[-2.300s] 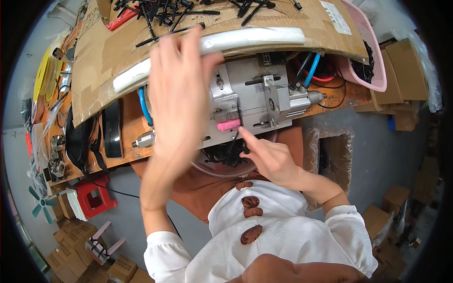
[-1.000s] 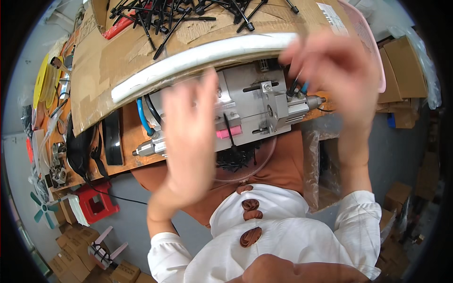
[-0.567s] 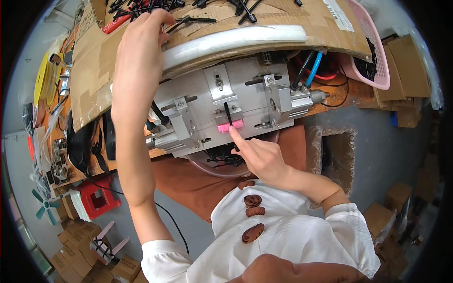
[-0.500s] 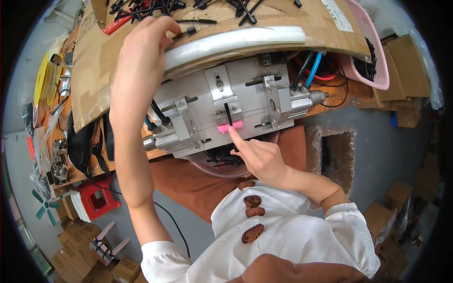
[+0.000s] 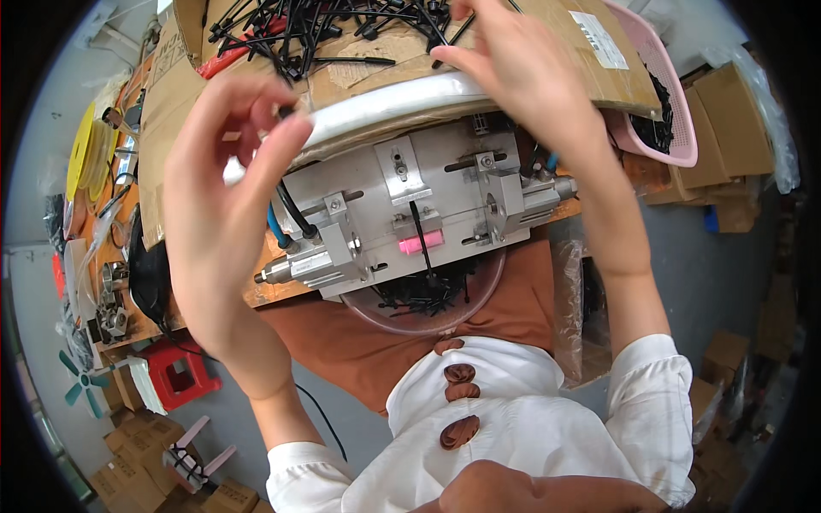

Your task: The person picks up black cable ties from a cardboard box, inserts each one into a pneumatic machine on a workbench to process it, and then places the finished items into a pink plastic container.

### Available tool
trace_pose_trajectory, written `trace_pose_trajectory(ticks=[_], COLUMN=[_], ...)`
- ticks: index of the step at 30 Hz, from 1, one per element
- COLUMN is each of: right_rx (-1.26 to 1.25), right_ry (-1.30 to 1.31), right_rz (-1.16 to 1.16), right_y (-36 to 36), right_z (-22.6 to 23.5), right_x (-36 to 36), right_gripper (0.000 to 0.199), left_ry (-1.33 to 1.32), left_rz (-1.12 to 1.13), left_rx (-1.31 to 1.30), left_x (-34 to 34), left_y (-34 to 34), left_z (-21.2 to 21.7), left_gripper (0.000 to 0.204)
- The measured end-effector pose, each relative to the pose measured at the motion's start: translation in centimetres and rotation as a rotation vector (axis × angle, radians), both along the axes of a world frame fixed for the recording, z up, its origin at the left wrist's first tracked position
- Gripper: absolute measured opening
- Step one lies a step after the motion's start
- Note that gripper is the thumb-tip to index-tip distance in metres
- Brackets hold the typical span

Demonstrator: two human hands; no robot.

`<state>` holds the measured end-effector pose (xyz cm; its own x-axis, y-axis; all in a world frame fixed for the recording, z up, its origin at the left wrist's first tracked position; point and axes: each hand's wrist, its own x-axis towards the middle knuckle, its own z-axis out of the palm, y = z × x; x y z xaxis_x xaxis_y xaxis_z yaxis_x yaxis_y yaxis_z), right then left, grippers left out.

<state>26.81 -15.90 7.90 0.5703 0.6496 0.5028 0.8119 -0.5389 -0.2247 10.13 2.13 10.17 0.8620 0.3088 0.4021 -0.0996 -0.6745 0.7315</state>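
Observation:
My left hand (image 5: 227,162) is raised at the cardboard's left front edge, fingers curled around a small black plastic piece (image 5: 286,111), mostly hidden and blurred. My right hand (image 5: 530,73) reaches over the cardboard to the pile of black plastic sticks (image 5: 316,34); its thumb and forefinger are apart, with a stick between them, and its other fingertips are partly hidden. Below, a metal fixture (image 5: 342,205) has one black stick (image 5: 420,231) lying lengthwise across a pink block (image 5: 422,242), its lower end hanging past the plate's front edge. Neither hand touches the fixture.
A white padded roll (image 5: 385,104) edges the cardboard (image 5: 547,26). A clear bowl (image 5: 487,295) of black sticks sits below the fixture. A pink basket (image 5: 654,56) stands at the right, a red stool (image 5: 184,376) at lower left. Air tubes (image 5: 295,209) run beside the metal cylinders.
My right hand has left the stick on the pink block and moved up to the pile. My left hand has drawn back toward me from the cardboard with a black piece in its fingers.

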Motion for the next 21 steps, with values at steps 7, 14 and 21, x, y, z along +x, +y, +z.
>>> trace_pose_trajectory(ticks=[7, 14, 21], right_rx=[0.138, 0.713, 0.829], right_ry=[0.68, 0.815, 0.599], right_rz=[0.227, 0.417, 0.22], right_y=[-1.0, -4.5, -6.1], right_z=[5.7, 3.4, -0.2], right_x=[1.9, -1.0, -6.1], right_gripper=[0.023, 0.018, 0.024], left_ry=[0.022, 0.246, 0.287], left_rz=[0.084, 0.064, 0.068], left_rx=[0.236, 0.481, 0.512], left_x=[-9.0, -7.8, -7.5], left_y=[-9.3, -12.8, -12.8], left_z=[-9.3, -14.1, -13.9], left_gripper=[0.059, 0.071, 0.074])
